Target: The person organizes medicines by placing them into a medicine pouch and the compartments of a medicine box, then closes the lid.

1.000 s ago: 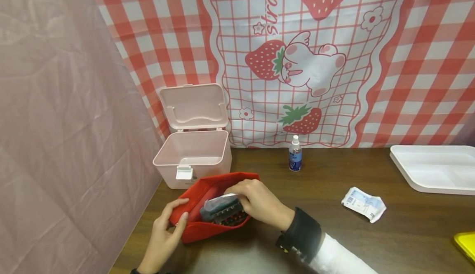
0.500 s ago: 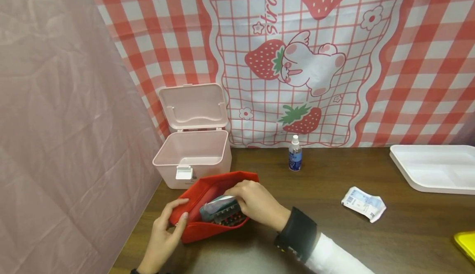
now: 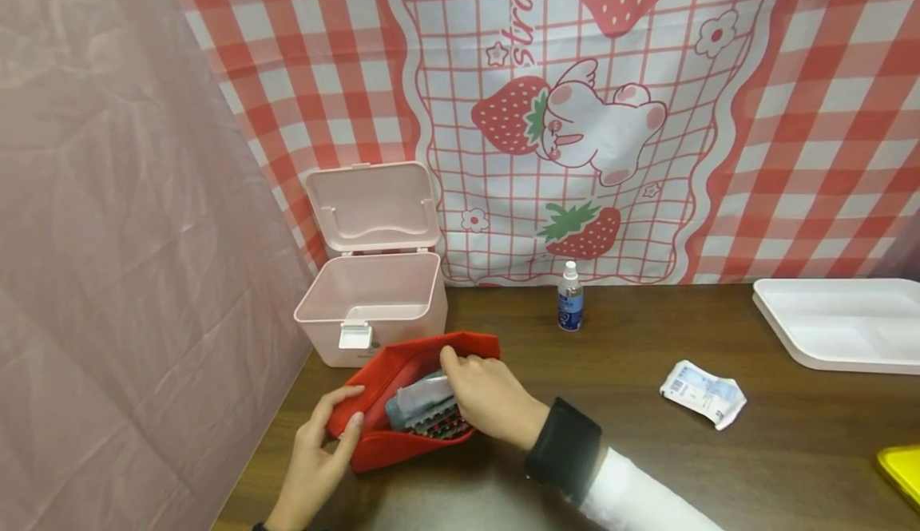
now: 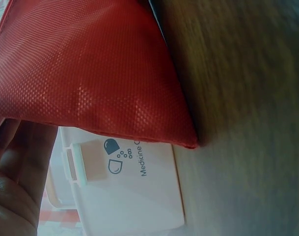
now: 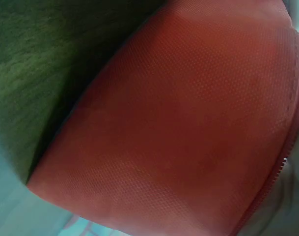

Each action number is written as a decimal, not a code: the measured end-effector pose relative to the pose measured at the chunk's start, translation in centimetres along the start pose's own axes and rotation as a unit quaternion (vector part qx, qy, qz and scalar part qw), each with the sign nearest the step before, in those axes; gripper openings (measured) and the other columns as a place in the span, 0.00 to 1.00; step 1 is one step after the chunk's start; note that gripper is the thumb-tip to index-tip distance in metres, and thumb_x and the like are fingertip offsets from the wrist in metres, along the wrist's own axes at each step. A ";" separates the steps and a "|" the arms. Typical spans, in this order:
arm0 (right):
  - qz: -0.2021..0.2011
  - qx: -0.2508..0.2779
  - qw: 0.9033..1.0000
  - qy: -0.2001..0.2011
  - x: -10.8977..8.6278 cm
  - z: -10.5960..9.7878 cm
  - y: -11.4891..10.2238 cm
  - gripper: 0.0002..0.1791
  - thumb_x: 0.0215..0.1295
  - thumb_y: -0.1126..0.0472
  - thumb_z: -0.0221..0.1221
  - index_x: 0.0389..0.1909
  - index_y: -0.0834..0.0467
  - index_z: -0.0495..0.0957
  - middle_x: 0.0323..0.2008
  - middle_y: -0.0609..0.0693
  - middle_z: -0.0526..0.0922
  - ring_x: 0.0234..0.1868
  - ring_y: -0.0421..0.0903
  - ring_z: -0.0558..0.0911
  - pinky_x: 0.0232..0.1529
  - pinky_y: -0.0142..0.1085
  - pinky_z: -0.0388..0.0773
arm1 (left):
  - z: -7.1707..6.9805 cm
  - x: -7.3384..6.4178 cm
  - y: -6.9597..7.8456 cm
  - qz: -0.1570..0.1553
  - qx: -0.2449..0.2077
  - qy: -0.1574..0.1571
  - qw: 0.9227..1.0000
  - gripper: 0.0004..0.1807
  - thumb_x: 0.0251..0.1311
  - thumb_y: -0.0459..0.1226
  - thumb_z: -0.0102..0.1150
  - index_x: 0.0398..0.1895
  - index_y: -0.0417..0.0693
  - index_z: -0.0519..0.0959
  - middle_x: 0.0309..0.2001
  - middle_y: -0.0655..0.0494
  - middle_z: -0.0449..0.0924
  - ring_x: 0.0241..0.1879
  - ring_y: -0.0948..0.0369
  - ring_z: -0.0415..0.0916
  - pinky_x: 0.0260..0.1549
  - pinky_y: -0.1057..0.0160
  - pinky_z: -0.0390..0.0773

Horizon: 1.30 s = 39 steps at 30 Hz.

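Observation:
A red zippered pouch [image 3: 391, 451] lies on the table with its mouth spread wide. My left hand [image 3: 319, 455] grips the pouch's left end, thumb on the near side and fingers at the far rim. My right hand [image 3: 496, 395] reaches into the right side of the mouth. Its fingertips are hidden, so whether they hold anything does not show. Beside them inside the pouch lie a clear-and-white packet [image 3: 422, 395] and several blister packs of pills [image 3: 442, 422]. In both wrist views the pouch's red fabric [image 4: 95, 69] [image 5: 188, 108] fills much of the picture.
Just behind the pouch stands a pink medicine box [image 3: 402, 331], lid up. A small blue-labelled bottle [image 3: 570, 307] is at the back. To the right are a crumpled white packet [image 3: 704, 394], a white divided tray [image 3: 841, 327] and a yellow object [image 3: 902, 471] at the edge.
My right hand has shifted slightly left and its visible digit has lifted off the clear packet. That packet now sits flatter, with more blister packs showing. The left hand has stayed put.

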State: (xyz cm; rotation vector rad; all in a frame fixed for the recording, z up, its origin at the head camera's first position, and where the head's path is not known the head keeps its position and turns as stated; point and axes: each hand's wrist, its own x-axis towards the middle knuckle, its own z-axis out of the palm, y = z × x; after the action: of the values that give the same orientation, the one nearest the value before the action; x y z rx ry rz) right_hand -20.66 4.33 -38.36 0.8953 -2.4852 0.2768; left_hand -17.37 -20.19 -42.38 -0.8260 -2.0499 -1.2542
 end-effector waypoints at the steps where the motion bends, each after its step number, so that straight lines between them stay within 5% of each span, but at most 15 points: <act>1: -0.002 -0.007 1.000 -0.001 0.0 0.0 -0.1 0.10 0.53 0.65 0.55 0.31 0.57 0.62 0.20 0.47 0.75 0.24 0.46 0.78 0.19 0.37 0.71 | 0.0 0.0 0.0 0.000 0.000 0.000 1.000 0.24 0.49 0.17 0.54 0.51 0.37 0.71 0.39 0.46 0.79 0.32 0.69 0.74 0.26 0.75 0.75; 7: -0.003 -0.010 1.000 -0.012 0.1 0.1 -0.3 0.07 0.58 0.62 0.53 0.32 0.56 0.63 0.22 0.47 0.75 0.24 0.46 0.76 0.19 0.35 0.70 | -0.1 0.0 0.0 -0.005 0.003 -0.001 1.000 0.23 0.49 0.17 0.54 0.51 0.37 0.71 0.38 0.46 0.79 0.32 0.69 0.74 0.26 0.75 0.76; 17: -0.008 -0.013 1.000 -0.022 0.9 -0.3 -0.5 0.16 0.38 0.71 0.60 0.28 0.51 0.71 0.21 0.45 0.79 0.24 0.46 0.78 0.17 0.36 0.70 | -0.1 0.0 0.1 -0.008 0.004 -0.003 1.000 0.23 0.50 0.18 0.54 0.52 0.38 0.72 0.39 0.46 0.79 0.33 0.69 0.75 0.27 0.75 0.76; 29: 0.024 -0.016 0.998 -0.058 1.6 -0.5 -0.6 0.11 0.47 0.70 0.61 0.26 0.49 0.77 0.20 0.44 0.81 0.22 0.45 0.79 0.17 0.36 0.70 | 0.1 0.1 0.0 -0.011 0.001 -0.005 1.000 0.23 0.51 0.18 0.54 0.51 0.38 0.72 0.37 0.46 0.79 0.31 0.69 0.74 0.25 0.75 0.75; 34: 0.058 -0.008 0.997 -0.052 1.5 -0.5 -0.1 0.11 0.47 0.71 0.59 0.24 0.49 0.80 0.18 0.45 0.80 0.21 0.44 0.78 0.16 0.36 0.69 | 0.1 0.1 0.1 -0.009 0.002 -0.003 1.000 0.23 0.50 0.18 0.54 0.51 0.38 0.72 0.38 0.46 0.79 0.30 0.69 0.73 0.24 0.75 0.75; 39: 0.051 -0.029 0.998 -0.039 1.6 0.1 -0.4 0.11 0.47 0.70 0.59 0.20 0.48 0.81 0.18 0.44 0.80 0.22 0.45 0.78 0.17 0.38 0.71 | 0.0 0.0 0.1 -0.021 0.000 -0.006 1.000 0.22 0.51 0.18 0.53 0.51 0.38 0.72 0.38 0.46 0.79 0.30 0.70 0.73 0.24 0.75 0.75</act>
State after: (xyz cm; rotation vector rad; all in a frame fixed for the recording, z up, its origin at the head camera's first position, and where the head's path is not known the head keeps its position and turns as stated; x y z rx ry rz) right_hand -21.47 3.10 -37.69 0.7706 -2.6008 0.2062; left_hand -17.30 -20.19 -42.36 -0.7962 -2.0856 -1.2739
